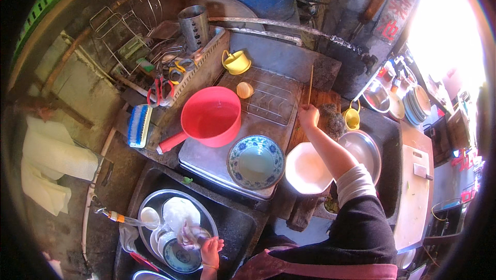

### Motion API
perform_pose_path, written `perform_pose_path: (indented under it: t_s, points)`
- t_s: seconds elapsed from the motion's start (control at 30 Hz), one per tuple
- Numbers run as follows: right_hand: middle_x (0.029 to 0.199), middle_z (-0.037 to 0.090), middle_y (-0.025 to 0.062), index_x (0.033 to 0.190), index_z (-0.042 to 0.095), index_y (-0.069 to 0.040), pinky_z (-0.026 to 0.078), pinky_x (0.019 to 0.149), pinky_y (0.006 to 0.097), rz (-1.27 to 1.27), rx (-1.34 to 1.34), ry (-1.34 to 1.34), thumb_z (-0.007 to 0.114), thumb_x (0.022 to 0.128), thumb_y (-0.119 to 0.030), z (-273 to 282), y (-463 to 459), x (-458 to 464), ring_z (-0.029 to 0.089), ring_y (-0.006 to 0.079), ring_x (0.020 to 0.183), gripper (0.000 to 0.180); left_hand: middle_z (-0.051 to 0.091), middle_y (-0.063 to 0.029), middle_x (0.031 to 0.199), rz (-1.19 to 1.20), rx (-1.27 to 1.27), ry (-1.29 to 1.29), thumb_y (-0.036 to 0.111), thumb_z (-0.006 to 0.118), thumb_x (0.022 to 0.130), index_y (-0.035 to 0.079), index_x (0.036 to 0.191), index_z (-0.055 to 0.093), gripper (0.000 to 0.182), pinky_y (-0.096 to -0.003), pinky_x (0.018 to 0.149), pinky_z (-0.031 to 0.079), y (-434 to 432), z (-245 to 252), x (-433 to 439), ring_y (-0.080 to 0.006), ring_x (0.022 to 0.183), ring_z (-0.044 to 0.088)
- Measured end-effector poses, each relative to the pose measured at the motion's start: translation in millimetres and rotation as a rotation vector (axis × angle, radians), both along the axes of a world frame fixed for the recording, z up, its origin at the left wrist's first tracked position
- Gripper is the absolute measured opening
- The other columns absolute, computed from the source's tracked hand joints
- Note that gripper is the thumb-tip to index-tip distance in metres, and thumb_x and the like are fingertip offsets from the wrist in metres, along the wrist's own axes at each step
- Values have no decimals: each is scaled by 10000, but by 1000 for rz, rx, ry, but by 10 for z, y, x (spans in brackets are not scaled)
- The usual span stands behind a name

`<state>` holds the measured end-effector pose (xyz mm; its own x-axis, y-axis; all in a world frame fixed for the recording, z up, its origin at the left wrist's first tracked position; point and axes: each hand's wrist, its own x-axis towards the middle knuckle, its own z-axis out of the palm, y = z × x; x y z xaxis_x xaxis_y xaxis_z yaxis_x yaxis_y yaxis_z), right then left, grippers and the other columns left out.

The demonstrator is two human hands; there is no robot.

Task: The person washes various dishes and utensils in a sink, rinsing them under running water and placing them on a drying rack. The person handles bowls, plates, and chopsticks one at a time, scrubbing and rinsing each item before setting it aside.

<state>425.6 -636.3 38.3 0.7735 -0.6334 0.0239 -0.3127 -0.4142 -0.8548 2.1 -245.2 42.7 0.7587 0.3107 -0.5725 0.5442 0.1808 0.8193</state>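
My right hand (309, 117) reaches out over a wooden board and is closed around thin wooden chopsticks (311, 80), which point away from me. Close to its right lies a dark scouring pad (334, 120). My left hand (210, 249) is at the right rim of a metal basin (214, 223) in the stone sink; whether its fingers grip anything is unclear. Inside the basin are a white bowl (180, 212), a small white cup (150, 216), a blue-patterned bowl (182, 256) and a wet cloth (190, 235). Water runs in from a tap (115, 216).
A red plastic dipper (211, 115) and a blue-and-white bowl (255, 162) stand on the counter. A white octagonal bowl (306, 169) sits under my right forearm, beside a metal bowl (364, 152). A cleaver (421, 171) lies on a cutting board (410, 202) at right.
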Motion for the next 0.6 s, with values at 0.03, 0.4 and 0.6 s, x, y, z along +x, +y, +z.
perform_pose_path:
  t_s: [0.03,0.4,0.6]
  points:
    - [720,624,128,771,633,-30,467,631,341,10,36,8,594,695,-168,-25,-41,25,600,250,689,162,634,-111,827,6,-3,0,128,486,863,4,993,543,189,-212,575,470,15,-36,-21,-128,656,594]
    - [625,604,62,797,633,-47,466,551,315,135,-91,20,653,694,-204,-175,-97,529,579,159,581,189,637,-102,823,19,-55,10,165,516,865,3,975,559,201,-213,576,465,66,-261,-34,-122,653,592]
    - [598,585,76,761,636,-46,455,573,323,106,-510,-103,584,778,-337,4,-165,377,571,182,581,296,636,-91,821,-49,2,-10,167,509,871,1,967,561,199,-206,575,457,21,-253,-8,-111,655,586]
